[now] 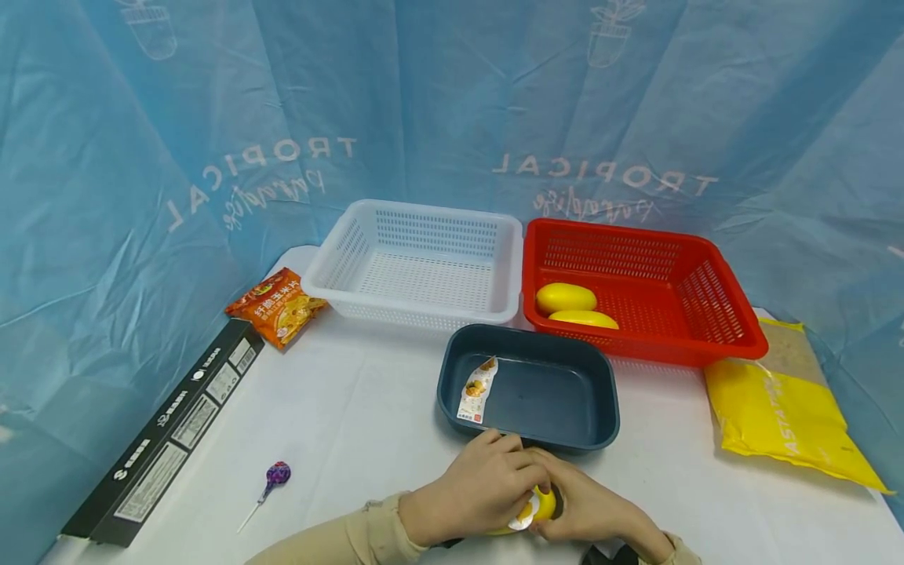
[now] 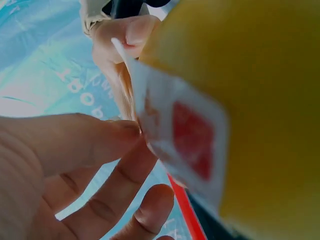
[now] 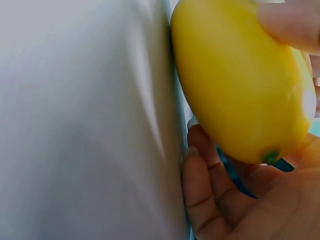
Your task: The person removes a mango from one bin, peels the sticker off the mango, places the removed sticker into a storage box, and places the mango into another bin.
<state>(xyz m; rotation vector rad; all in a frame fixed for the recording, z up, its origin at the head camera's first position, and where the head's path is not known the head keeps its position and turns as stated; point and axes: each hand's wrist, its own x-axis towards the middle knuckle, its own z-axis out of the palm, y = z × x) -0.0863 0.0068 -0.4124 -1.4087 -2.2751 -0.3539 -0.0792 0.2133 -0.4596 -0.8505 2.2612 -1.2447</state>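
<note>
A smooth yellow fruit (image 3: 235, 75) with a small green stem end is low on the white table, in front of the dark bin. My right hand (image 1: 593, 501) grips it, fingers curled about one end, as the right wrist view shows. A white label with a red square (image 2: 192, 135) is partly lifted off the fruit's skin. My left hand (image 1: 480, 488) pinches the raised edge of this label between thumb and fingertips. In the head view both hands meet over the fruit and hide most of it.
The dark blue bin (image 1: 537, 443) holds a loose printed label (image 1: 476, 390). Behind it stand a white basket (image 1: 417, 314) and a red basket (image 1: 678, 353) with two yellow fruits (image 1: 566, 297). Around lie a lollipop (image 1: 278, 474), black box (image 1: 169, 431), orange snack bag (image 1: 277, 306) and yellow packet (image 1: 784, 408).
</note>
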